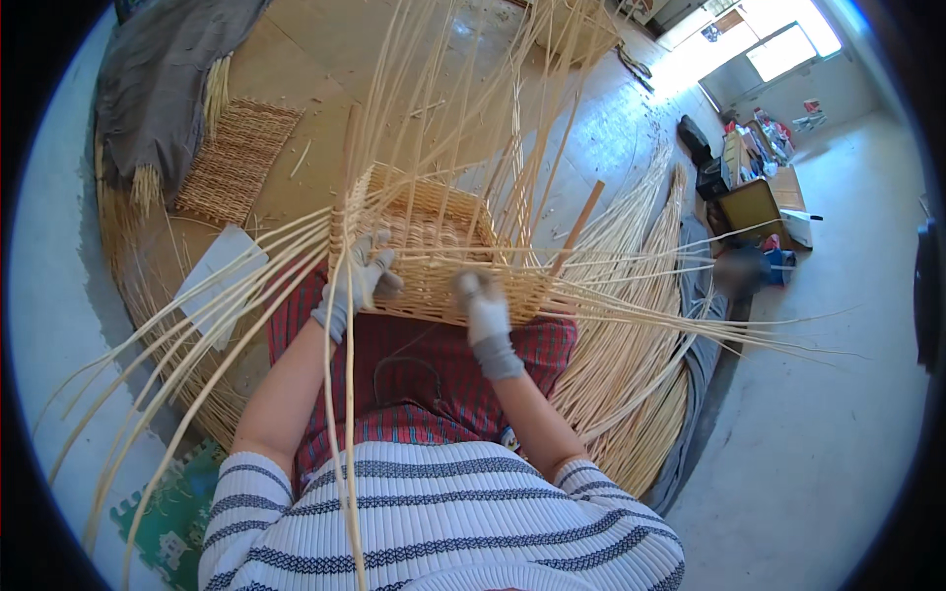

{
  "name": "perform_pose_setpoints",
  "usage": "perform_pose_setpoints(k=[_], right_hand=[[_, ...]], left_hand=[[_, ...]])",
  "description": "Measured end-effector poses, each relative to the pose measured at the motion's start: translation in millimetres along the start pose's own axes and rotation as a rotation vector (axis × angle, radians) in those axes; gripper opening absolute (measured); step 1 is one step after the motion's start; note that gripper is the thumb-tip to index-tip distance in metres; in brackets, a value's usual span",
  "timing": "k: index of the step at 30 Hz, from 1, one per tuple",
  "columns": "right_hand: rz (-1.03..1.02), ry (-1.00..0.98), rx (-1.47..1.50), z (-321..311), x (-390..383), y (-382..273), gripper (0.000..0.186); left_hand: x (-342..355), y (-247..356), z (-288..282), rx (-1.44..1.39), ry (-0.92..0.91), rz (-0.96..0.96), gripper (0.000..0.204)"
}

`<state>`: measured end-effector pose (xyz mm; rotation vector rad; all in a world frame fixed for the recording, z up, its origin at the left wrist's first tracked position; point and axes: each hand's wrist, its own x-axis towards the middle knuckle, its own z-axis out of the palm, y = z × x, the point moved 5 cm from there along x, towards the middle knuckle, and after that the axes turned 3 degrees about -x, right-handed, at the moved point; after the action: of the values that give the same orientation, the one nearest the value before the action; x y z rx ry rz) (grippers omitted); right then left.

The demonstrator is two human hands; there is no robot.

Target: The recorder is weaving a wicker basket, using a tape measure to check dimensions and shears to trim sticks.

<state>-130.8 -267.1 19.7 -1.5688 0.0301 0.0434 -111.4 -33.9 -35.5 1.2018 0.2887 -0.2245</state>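
A half-woven wicker basket (517, 288) rests on a red plaid cloth (414, 384) over my lap, with long pale rods rising from it and fanning out to both sides. My left hand (360, 276), in a grey-white glove, is closed on the basket’s front wall near its left end, beside strands that hang down over my striped top. My right hand (483, 315), also gloved, is at the middle of that wall; its fingers are smeared by motion, so their grip is unclear. A thicker wooden stick (581, 222) stands at the basket’s right corner.
Bundles of rods (631, 404) lie to my right, others under grey cloth (158, 89) at back left. A woven mat (241, 158), a white board (217, 276) and a green foam mat (158, 522) lie leftward. Another basket (581, 30) stands behind; cluttered furniture (749, 202) is at right.
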Motion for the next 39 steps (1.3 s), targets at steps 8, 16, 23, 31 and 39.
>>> perform_pose_setpoints(k=[8,16,23,31,39], right_hand=[[-0.523,-0.114,-0.834,70.9,144.8,-93.1,0.056],[-0.305,0.008,-0.77,104.1,193.5,-109.4,0.105],[-0.453,0.388,-0.271,-16.8,51.7,-62.8,0.049],[-0.021,0.174,0.177,-55.3,28.7,30.6,0.032],[-0.759,0.168,-0.987,3.6,106.5,-106.8,0.041]], left_hand=[[-3.8,7.5,20.1,0.115,0.268,0.083,0.02],[4.7,5.4,18.4,0.056,0.286,0.062,0.017],[-4.7,8.5,7.7,0.068,0.215,0.022,0.018],[-8.4,54.9,91.7,0.633,-0.064,0.098,0.039],[27.1,15.8,96.3,0.53,-0.003,-0.304,0.048]])
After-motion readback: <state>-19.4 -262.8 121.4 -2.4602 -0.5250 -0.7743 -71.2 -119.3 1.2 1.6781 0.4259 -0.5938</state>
